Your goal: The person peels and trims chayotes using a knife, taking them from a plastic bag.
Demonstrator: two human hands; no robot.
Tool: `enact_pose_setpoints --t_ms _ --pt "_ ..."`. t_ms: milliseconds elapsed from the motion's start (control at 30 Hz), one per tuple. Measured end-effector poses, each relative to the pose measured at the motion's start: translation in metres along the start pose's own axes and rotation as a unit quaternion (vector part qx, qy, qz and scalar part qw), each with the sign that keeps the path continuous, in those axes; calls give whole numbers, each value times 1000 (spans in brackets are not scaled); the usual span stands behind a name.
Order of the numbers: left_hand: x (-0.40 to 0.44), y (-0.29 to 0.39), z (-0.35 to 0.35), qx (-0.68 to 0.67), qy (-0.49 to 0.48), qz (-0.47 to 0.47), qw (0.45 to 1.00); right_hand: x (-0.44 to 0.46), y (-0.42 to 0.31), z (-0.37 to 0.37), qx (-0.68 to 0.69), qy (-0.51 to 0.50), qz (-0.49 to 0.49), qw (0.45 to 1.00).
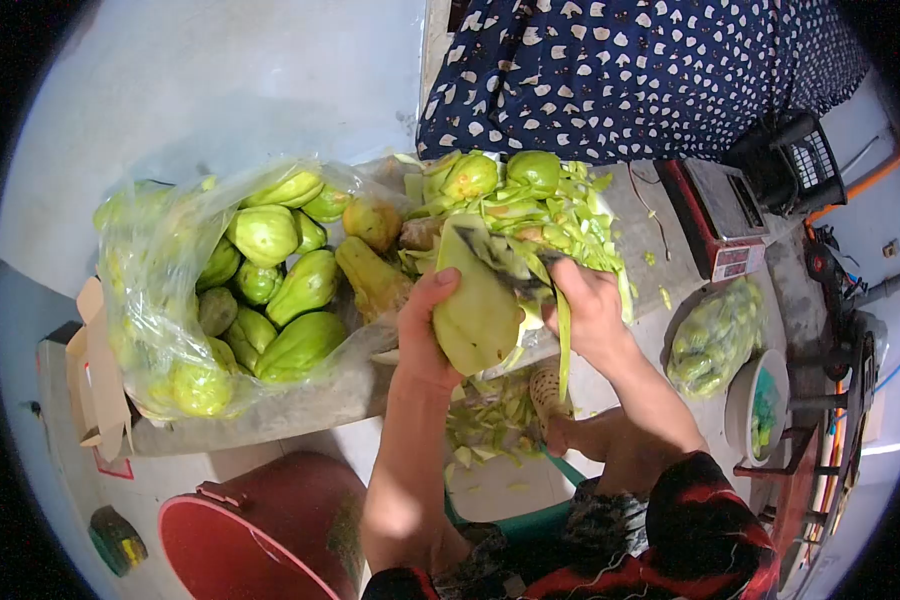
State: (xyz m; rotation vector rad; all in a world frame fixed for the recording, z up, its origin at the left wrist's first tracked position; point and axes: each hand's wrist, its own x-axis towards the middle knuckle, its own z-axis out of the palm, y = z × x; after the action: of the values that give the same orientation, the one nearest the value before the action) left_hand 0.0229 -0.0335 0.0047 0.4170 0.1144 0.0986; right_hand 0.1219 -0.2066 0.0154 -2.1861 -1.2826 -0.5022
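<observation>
A large, mostly peeled pale-green chayote (477, 315) is held up over the table edge, with my left hand (427, 325) closed around its left side. My right hand (592, 305) is closed on a dark peeler (541, 274) at the chayote's right side; the fingers hide most of the tool. From there a long strip of green peel (564, 350) hangs down. Behind both hands lies a heap of green peelings (570, 215) with several chayotes among them. To the left, a clear plastic bag (135, 300) lies open, full of unpeeled chayotes (305, 345).
A red bucket (260, 520) stands on the floor at lower left. Peelings lie on the floor near a green-rimmed container (515, 508). A red scale (715, 215) sits at the right, with a tied bag of chayotes (715, 340) and a white basin (738, 405) below it. Dotted cloth (610, 80) hangs behind.
</observation>
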Motion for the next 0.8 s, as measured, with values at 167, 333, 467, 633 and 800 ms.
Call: enact_pose_setpoints --t_ms 167,333,467,633,800 --pt "-1 2 2 -40 -65 7 997 -1 17 10 -16 -58 164 985" --pt "5 11 7 -154 157 64 973 -10 -1 1 65 -9 57 996" --pt "7 10 -4 -161 97 92 978 -6 -16 0 43 43 -128 990" --pt "6 6 -15 -184 39 69 980 -4 -26 1 20 65 -219 973" --pt "12 -2 -21 -166 -20 68 984 -1 -27 2 23 83 -220 972"
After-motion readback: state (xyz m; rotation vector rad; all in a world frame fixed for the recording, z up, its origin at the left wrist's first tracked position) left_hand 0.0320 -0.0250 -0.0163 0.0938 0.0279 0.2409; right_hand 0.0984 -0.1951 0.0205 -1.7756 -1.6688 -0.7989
